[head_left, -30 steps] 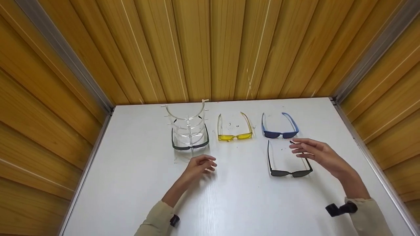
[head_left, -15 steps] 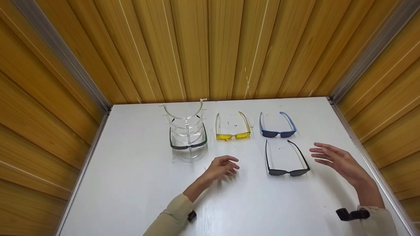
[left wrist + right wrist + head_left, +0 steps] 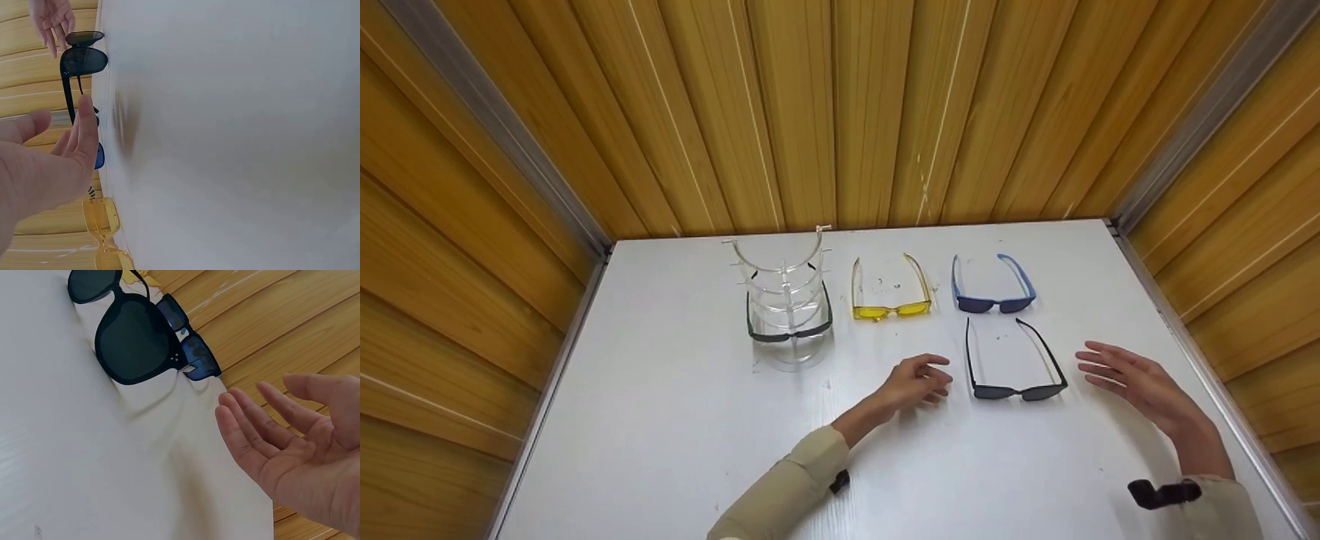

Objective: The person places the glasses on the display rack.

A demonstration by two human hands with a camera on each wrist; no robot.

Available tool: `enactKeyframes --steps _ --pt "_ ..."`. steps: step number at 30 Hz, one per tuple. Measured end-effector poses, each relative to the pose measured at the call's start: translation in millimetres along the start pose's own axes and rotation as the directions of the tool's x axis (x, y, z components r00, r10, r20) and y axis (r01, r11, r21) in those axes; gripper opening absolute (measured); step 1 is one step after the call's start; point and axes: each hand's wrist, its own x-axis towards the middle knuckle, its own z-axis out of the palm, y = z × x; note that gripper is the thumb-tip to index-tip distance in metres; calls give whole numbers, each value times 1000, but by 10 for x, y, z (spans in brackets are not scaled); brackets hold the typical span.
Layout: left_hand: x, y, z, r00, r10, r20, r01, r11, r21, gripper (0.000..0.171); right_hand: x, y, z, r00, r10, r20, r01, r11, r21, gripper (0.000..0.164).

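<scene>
Black sunglasses (image 3: pixel 1020 391) lie on the white table with their temples unfolded toward the back. My left hand (image 3: pixel 916 382) hovers just left of them, fingers loosely bent, holding nothing. On their other side is my right hand (image 3: pixel 1140 382), its fingers spread and relaxed, also holding nothing. In the right wrist view the dark lens (image 3: pixel 135 340) is large and a gap separates it from the fingers (image 3: pixel 242 433). Seen from the left wrist, the sunglasses (image 3: pixel 84 61) stand beyond the left fingertips; whether those touch the frame cannot be told there.
Behind lie blue sunglasses (image 3: pixel 997 304) and yellow-lensed glasses (image 3: pixel 892 310). A clear tiered display stand (image 3: pixel 789 289) at the left bears dark-framed glasses (image 3: pixel 791 335) on a low tier. Yellow wood-look panels (image 3: pixel 877 112) wall in the table (image 3: pixel 660 420).
My left hand has moved right, from in front of the stand to beside the black sunglasses. The right hand has shifted right and slightly nearer, off the sunglasses' right temple.
</scene>
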Motion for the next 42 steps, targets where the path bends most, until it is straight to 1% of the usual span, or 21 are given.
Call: enactKeyframes --steps 3,7,9,10,13,15,21,22,24,27,29,32,39,42 --pt "47 -16 87 1000 -19 -12 19 1000 0 39 14 71 7 1000 19 17 -19 1000 22 42" --pt "89 -54 163 999 -36 -19 35 999 -17 41 48 165 46 998 7 67 -10 998 54 45" --pt "108 -65 194 999 -39 -19 38 998 -42 41 64 208 75 998 15 63 -18 999 43 44" --pt "121 -70 209 999 -43 -22 42 998 -54 42 71 229 89 998 17 58 -19 999 31 43" --pt "148 -60 258 998 -51 -39 48 995 -92 43 89 275 132 998 57 4 -57 998 -16 40" --pt "164 -50 287 998 -47 -41 43 994 -100 45 94 294 151 997 76 -15 -77 997 -15 42" --pt "193 -35 344 1000 -25 -5 25 992 -126 61 119 318 193 996 92 -13 -90 990 109 43" --pt "198 -32 349 1000 -24 -2 24 991 -131 63 129 317 202 995 96 -21 -93 988 120 43" --pt "207 -26 357 1000 -17 -4 17 991 -136 65 146 314 222 992 108 -66 -99 988 118 42" --pt "216 -18 362 1000 -3 -5 3 990 -143 66 158 309 246 982 128 -138 -114 988 105 40" --pt "216 -19 361 1000 11 0 -11 990 -142 65 156 312 261 977 134 -166 -119 988 97 39" --pt "212 -27 355 1000 23 6 -22 987 -160 63 150 323 280 977 130 -169 -114 988 102 38" --pt "197 -53 331 998 45 52 -35 982 -186 62 133 334 350 974 117 -194 -99 990 102 38" --pt "178 -50 320 997 52 51 -40 978 -204 61 117 330 385 970 118 -211 -100 991 94 38"
